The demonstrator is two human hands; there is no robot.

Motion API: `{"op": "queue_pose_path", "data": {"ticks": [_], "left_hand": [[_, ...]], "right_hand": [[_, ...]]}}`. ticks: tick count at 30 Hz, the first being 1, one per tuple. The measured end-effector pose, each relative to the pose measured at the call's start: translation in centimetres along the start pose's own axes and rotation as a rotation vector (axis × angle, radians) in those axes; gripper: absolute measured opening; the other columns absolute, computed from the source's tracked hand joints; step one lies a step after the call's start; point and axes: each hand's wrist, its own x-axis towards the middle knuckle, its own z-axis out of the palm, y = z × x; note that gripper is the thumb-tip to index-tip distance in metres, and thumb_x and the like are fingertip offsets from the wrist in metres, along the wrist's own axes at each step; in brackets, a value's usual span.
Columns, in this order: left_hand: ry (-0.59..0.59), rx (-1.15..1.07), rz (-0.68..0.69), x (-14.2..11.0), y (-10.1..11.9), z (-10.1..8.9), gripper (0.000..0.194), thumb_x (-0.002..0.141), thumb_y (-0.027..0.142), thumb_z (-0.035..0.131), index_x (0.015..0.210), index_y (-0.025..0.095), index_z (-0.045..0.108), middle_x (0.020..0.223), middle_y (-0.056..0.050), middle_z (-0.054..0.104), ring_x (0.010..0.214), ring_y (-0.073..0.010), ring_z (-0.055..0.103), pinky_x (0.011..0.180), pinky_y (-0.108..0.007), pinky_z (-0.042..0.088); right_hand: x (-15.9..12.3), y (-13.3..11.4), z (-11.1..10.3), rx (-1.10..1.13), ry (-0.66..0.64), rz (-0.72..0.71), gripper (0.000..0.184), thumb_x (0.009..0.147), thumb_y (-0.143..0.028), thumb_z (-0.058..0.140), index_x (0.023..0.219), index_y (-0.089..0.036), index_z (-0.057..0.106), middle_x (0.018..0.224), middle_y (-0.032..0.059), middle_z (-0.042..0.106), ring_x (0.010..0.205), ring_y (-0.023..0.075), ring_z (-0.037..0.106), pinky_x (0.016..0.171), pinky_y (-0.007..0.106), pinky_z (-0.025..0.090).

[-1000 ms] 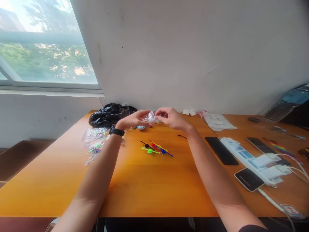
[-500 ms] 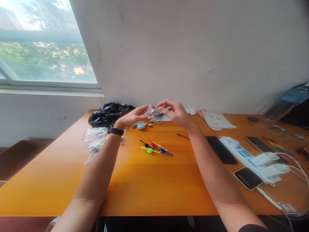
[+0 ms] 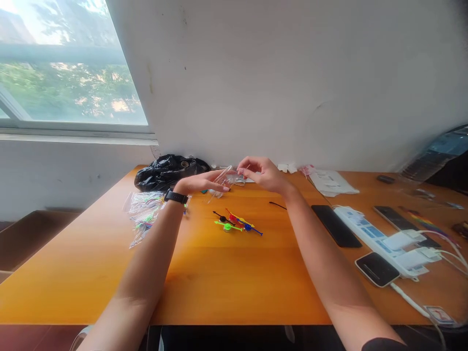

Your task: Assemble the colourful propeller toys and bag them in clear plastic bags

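Note:
Over the back of the table, my left hand [image 3: 201,183] holds a crinkled clear plastic bag [image 3: 222,178] between thumb and fingers. My right hand [image 3: 263,174] faces it with thumb and fingertips pinched at the bag's right end. What else lies inside the bag, if anything, I cannot make out. Nearer to me on the table lie several small arrow-shaped plastic spinners, among them a black one [image 3: 222,219], a green one [image 3: 227,226] and a blue one [image 3: 248,227], with red and yellow ones overlapping. A thin black strip [image 3: 278,205] lies beside my right forearm.
Clear packets with coloured pieces [image 3: 144,209] lie left of my left wrist, before a black plastic bag [image 3: 168,173]. On the right are a black phone [image 3: 335,225], a white power strip [image 3: 369,234] with chargers, a second phone [image 3: 378,269] and a white sheet [image 3: 331,183].
The clear bag has been spread and turned between my hands. My right hand rose slightly, then came back down. The spinners have stayed where they were.

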Motion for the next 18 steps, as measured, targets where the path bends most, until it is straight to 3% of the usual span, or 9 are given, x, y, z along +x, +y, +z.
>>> {"op": "queue_pose_path", "data": {"ticks": [4,9,11,15,18], "left_hand": [[-0.037,-0.006,-0.120,-0.1,-1.1,-0.4,0.080,0.088,0.039,0.078,0.161,0.024,0.048,0.125,-0.014,0.073,0.113,-0.0288,0.069,0.103,-0.045,0.051],[0.060,-0.028,-0.153,-0.6,-2.2,-1.2,0.084,0.087,0.042,0.080,0.162,0.025,0.047,0.144,-0.015,0.065,0.132,-0.0324,0.062,0.112,-0.045,0.047],[0.085,-0.034,-0.157,-0.9,-2.5,-1.6,0.083,0.088,0.042,0.080,0.162,0.026,0.047,0.154,-0.015,0.058,0.139,-0.0337,0.057,0.114,-0.045,0.046],[0.101,-0.003,-0.187,-1.4,-2.9,-2.0,0.084,0.088,0.046,0.080,0.162,0.026,0.047,0.161,-0.015,0.052,0.144,-0.0355,0.053,0.117,-0.045,0.045],[0.089,0.032,-0.201,-1.6,-2.8,-2.0,0.082,0.088,0.049,0.079,0.161,0.027,0.048,0.167,-0.013,0.046,0.149,-0.0364,0.048,0.120,-0.045,0.043]], "right_hand": [[0.0,0.5,0.0,0.066,-0.072,0.012,0.030,0.098,-0.051,0.067,0.097,-0.021,0.070,0.094,0.0050,0.072,0.087,0.0194,0.065,0.076,0.032,0.051],[0.0,1.4,-0.4,-0.008,0.117,0.090,0.032,0.095,-0.053,0.067,0.098,-0.021,0.065,0.098,0.0037,0.068,0.077,0.0162,0.063,0.069,0.030,0.049],[-0.1,2.2,-0.9,-0.127,0.078,0.159,0.032,0.094,-0.053,0.065,0.092,-0.021,0.065,0.091,0.0031,0.068,0.073,0.0161,0.061,0.067,0.030,0.047],[-0.5,4.4,-1.1,-0.229,-0.342,0.266,0.030,0.086,-0.049,0.073,0.088,-0.019,0.072,0.089,0.0050,0.073,0.077,0.0186,0.063,0.067,0.030,0.045],[-0.6,6.4,0.5,-0.208,-0.731,0.368,0.034,0.077,-0.048,0.082,0.092,-0.018,0.078,0.094,0.0074,0.078,0.081,0.0212,0.068,0.068,0.029,0.046]]}}
